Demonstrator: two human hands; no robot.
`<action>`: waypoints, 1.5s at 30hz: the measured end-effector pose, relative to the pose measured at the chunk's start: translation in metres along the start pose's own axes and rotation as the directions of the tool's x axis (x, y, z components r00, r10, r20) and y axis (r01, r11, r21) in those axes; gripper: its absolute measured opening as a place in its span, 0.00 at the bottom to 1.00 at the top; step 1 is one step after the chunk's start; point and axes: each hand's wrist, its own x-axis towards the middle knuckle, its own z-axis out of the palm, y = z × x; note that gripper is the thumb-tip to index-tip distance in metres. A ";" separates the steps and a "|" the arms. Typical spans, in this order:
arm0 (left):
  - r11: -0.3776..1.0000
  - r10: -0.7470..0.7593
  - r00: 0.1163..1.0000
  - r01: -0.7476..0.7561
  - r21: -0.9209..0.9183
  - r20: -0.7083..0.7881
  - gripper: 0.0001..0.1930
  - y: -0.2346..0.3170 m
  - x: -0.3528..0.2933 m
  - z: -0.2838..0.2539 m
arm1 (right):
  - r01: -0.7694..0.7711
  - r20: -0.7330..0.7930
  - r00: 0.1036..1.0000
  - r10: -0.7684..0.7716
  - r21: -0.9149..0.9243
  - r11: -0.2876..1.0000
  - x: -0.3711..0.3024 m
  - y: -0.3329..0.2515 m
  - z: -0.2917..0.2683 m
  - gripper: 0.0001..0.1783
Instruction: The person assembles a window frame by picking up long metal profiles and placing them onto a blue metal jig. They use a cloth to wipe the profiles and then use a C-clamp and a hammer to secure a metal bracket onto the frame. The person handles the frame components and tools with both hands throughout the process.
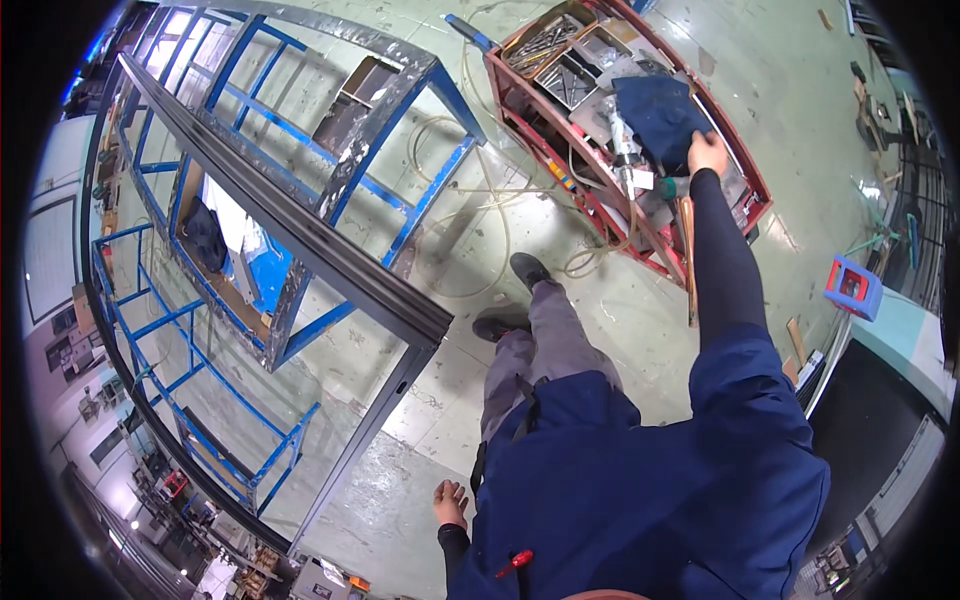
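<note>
Hands, head view: I see them apart; the right hand [708, 155] meets the edge of the navy cloth [655, 115], grip unclear; the left hand [450, 503] hangs empty, loosely curled.
Navy cloth: rumpled, matte, atop the red tool cart [763, 197], probably for easy reach.
Metal bits [546, 42]: boxed, presumably against scattering.

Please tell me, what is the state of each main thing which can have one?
Right hand: at the dark blue cloth, grip unclear
Dark blue cloth: crumpled, lying on the red cart
Left hand: empty, loosely curled
Red cart: top open, loaded with tools
Wooden handle: sticking out past the cart's edge
Long grey profile: not held by either hand
</note>
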 end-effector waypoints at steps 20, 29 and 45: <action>0.566 0.771 0.465 -0.813 -0.136 0.435 0.25 0.147 0.028 0.076 | 0.529 0.217 0.565 -0.796 0.645 0.551 -0.256 -0.247 -0.264 0.11; 0.156 0.932 0.008 -0.911 -0.381 0.363 0.34 0.258 -0.163 0.101 | 0.314 0.592 0.050 -0.805 0.755 0.575 -0.417 -0.240 -0.294 0.10; 0.242 0.783 -0.066 -0.884 -0.400 0.619 0.09 0.277 -0.143 0.120 | -0.247 0.822 0.129 -0.555 0.569 0.784 -0.464 -0.187 -0.315 0.10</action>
